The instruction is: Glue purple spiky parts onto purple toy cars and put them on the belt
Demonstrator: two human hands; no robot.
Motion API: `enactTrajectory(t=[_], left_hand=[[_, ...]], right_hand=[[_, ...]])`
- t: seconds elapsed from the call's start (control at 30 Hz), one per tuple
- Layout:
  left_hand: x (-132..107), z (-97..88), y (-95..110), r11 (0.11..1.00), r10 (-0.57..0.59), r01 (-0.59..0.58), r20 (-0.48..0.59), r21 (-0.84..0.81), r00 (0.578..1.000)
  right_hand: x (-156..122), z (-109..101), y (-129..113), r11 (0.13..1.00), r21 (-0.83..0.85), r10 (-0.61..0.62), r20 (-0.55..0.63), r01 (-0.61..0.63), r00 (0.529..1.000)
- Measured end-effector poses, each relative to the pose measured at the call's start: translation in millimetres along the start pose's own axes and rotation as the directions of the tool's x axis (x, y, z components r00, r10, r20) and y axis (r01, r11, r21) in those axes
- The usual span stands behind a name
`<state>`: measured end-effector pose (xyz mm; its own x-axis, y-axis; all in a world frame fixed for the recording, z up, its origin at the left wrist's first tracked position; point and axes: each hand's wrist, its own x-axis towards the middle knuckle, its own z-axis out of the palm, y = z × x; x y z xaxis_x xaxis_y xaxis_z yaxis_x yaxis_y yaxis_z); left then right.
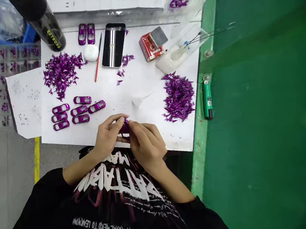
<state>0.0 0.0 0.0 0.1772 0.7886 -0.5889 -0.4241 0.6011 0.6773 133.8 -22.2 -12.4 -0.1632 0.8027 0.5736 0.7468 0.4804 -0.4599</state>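
Close to my body, at the near edge of the white paper (149, 82), my left hand (106, 135) is closed on a shiny purple toy car body (125, 127). Fingers cover much of it. The fingertips of my right hand (147, 142) pinch together at its right side; any small part between them is hidden. Several purple toy car bodies (79, 110) lie to the left on the paper. A pile of small purple pointed parts (180, 96) is at the right, and another purple pile (62, 73) is at the far left. Beyond my hands stands a small white cup (137, 101) with a thin stick.
Farther back are a phone (113, 45), a red-handled brush (97, 68), a white earbud case (91, 53) and a dark bottle (46, 25). A red box (148, 51) sits near a clear plastic tray (167, 60). A green cutter (207, 98) lies on the right edge.
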Motion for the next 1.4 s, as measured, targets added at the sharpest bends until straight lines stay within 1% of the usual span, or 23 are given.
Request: enactTrajectory(t=[0.07, 0.13, 0.27, 0.37, 0.43, 0.5, 0.57, 0.6, 0.7, 0.8, 0.87, 0.9, 0.93, 0.97, 1.0, 1.07, 1.1, 1.13, 1.17, 1.2, 1.23, 1.3, 1.4], left_hand=[[1, -1.0, -2, 1.000, 0.002, -0.003, -0.054, -0.018, 0.999], [1, -1.5, -3, 0.999, 0.011, -0.014, -0.096, -0.034, 0.995], [2, -0.5, -2, 0.996, 0.055, -0.065, -0.146, -0.063, 0.988], [3, 1.2, 0, 0.986, 0.134, -0.147, -0.159, -0.072, 0.978], [4, 2.7, 1, 0.981, 0.166, -0.179, -0.157, -0.073, 0.974], [5, 5.2, 1, 0.976, 0.208, -0.216, -0.157, -0.033, 0.965], [6, 8.3, 2, 0.949, 0.314, -0.310, -0.181, 0.048, 0.932], [5, 9.6, 3, 0.923, 0.384, -0.371, -0.200, 0.097, 0.901], [-1, 6.7, 7, 0.838, 0.542, -0.492, -0.250, 0.238, 0.802], [-18, -13.9, 7, 0.778, 0.615, -0.510, -0.277, 0.367, 0.738], [-37, -36.5, 2, 0.758, 0.626, -0.493, -0.262, 0.428, 0.735], [-47, -48.6, -3, 0.751, 0.622, -0.478, -0.246, 0.456, 0.743], [-58, -60.2, -8, 0.755, 0.605, -0.459, -0.227, 0.469, 0.763], [-69, -70.5, -14, 0.766, 0.586, -0.447, -0.216, 0.461, 0.781], [-79, -79.2, -19, 0.781, 0.577, -0.449, -0.227, 0.434, 0.785], [-97, -91.5, -26, 0.852, 0.469, -0.347, -0.274, 0.393, 0.840], [-103, -95.8, -28, 0.898, 0.365, -0.246, -0.303, 0.366, 0.880], [-108, -99.3, -29, 0.936, 0.239, -0.127, -0.329, 0.327, 0.914], [-110, -102.5, -30, 0.961, 0.106, -0.006, -0.346, 0.278, 0.932], [-111, -105.6, -31, 0.969, -0.017, 0.100, -0.345, 0.226, 0.939], [-110, -108.6, -33, 0.966, -0.116, 0.183, -0.327, 0.183, 0.938], [-104, -113.4, -39, 0.950, -0.239, 0.281, -0.264, 0.135, 0.935], [-91, -113.1, -51, 0.943, -0.305, 0.323, -0.180, 0.082, 0.935]], right_hand=[[2, 1, -1, 1.000, 0.012, -0.001, -0.001, 0.001, 1.000], [4, 2, -3, 0.998, 0.043, 0.040, 0.011, -0.041, 0.999], [8, 5, -12, 0.969, 0.129, 0.205, 0.063, -0.212, 0.977], [9, 10, -20, 0.990, -0.007, 0.143, -0.002, -0.143, 0.990], [11, 14, -24, 0.990, -0.093, 0.106, -0.010, -0.107, 0.994], [16, 18, -25, 0.981, -0.120, 0.153, 0.006, -0.152, 0.988], [25, 22, -24, 0.970, -0.124, 0.210, 0.002, -0.208, 0.978], [29, 25, -24, 0.970, -0.118, 0.215, -0.008, -0.215, 0.977], [41, 32, -28, 0.990, -0.044, 0.133, -0.032, -0.135, 0.991], [39, 42, -40, 0.996, 0.089, 0.003, 0.005, -0.004, 1.000], [31, 46, -50, 0.976, 0.215, 0.010, 0.113, -0.034, 0.994], [26, 47, -55, 0.949, 0.298, 0.043, 0.201, -0.103, 0.979], [22, 46, -57, 0.896, 0.391, 0.085, 0.312, -0.210, 0.946], [19, 45, -59, 0.812, 0.475, 0.121, 0.434, -0.340, 0.893], [16, 43, -59, 0.699, 0.528, 0.138, 0.562, -0.482, 0.816], [15, 38, -56, 0.460, 0.492, 0.131, 0.786, -0.739, 0.604], [15, 36, -54, 0.368, 0.416, 0.120, 0.866, -0.832, 0.486], [16, 34, -51, 0.314, 0.326, 0.105, 0.922, -0.892, 0.374], [17, 33, -49, 0.305, 0.242, 0.090, 0.956, -0.921, 0.280], [19, 33, -47, 0.335, 0.171, 0.082, 0.974, -0.927, 0.210], [21, 33, -45, 0.395, 0.117, 0.078, 0.984, -0.911, 0.160], [26, 35, -43, 0.560, 0.045, 0.050, 0.995, -0.827, 0.088], [35, 43, -42, 0.772, 0.032, -0.020, 0.999, -0.635, 0.027]])
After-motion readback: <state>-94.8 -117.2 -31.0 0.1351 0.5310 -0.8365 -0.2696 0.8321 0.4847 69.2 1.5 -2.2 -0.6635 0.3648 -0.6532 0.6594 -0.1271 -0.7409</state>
